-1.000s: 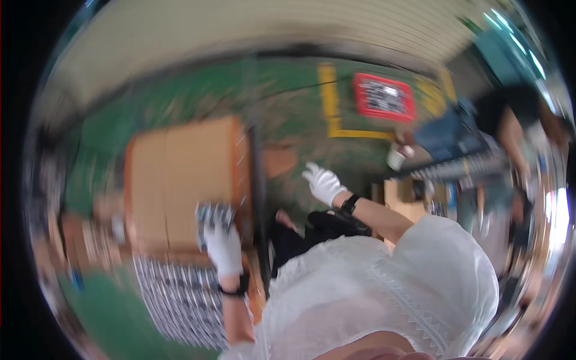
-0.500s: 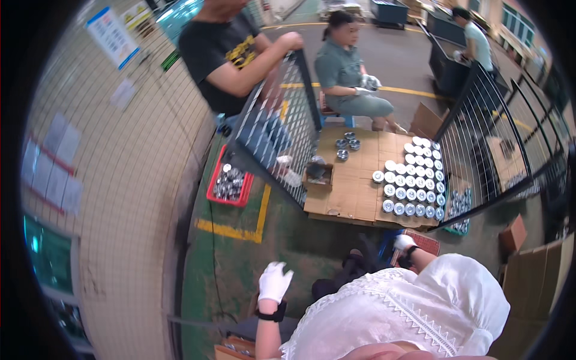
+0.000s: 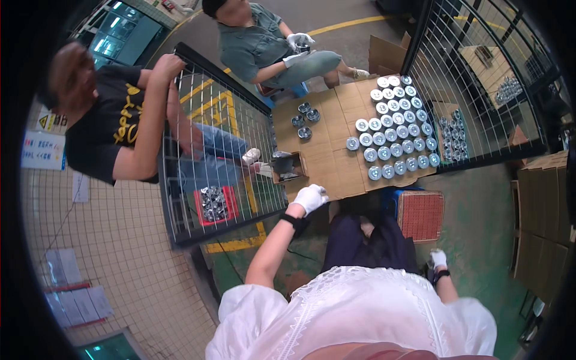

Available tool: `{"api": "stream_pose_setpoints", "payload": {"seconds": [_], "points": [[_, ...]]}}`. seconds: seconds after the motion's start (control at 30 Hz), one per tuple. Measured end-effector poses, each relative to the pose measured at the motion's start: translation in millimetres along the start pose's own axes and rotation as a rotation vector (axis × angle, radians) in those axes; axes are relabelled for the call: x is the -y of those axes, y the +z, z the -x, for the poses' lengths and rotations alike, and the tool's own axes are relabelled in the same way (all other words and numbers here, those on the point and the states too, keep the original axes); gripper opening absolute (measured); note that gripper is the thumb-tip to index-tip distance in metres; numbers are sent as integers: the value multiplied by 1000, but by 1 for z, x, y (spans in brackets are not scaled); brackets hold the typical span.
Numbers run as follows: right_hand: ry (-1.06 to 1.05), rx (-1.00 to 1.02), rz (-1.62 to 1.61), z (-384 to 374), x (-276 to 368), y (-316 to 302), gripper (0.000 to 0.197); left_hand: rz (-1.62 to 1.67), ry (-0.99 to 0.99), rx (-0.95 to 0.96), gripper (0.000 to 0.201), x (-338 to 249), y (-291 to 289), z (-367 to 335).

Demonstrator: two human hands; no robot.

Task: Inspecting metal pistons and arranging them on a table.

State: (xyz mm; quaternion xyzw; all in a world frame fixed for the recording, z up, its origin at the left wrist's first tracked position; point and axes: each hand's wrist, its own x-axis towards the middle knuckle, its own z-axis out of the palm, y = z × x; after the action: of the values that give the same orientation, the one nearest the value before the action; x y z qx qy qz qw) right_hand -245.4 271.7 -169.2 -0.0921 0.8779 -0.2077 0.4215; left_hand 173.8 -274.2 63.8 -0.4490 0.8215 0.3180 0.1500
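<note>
Just beside left fingers (image 3: 320,191), small box (image 3: 303,164), metal discs (image 3: 389,135) farther right.

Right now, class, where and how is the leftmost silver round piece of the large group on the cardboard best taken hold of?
The silver piece is probably best pinched across its round outline, the left hand coming from the left, since its nearest neighbours stand toward its right and far side.

I see smooth, glossy metal pieces (image 3: 401,131) toward the right edge of matt cardboard (image 3: 341,162); the left glove (image 3: 310,198) looks like soft matt cloth.
</note>
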Motion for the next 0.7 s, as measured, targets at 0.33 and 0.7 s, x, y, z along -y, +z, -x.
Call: {"api": "stream_pose_setpoints", "payload": {"seconds": [0.33,0.7], "points": [[416,-179,182,228,-1,63,36,-187,-237,-16,48,186,0,-291],[465,-105,313,241,164,103,37,386,-544,-336,42,277,44,-497]]}}
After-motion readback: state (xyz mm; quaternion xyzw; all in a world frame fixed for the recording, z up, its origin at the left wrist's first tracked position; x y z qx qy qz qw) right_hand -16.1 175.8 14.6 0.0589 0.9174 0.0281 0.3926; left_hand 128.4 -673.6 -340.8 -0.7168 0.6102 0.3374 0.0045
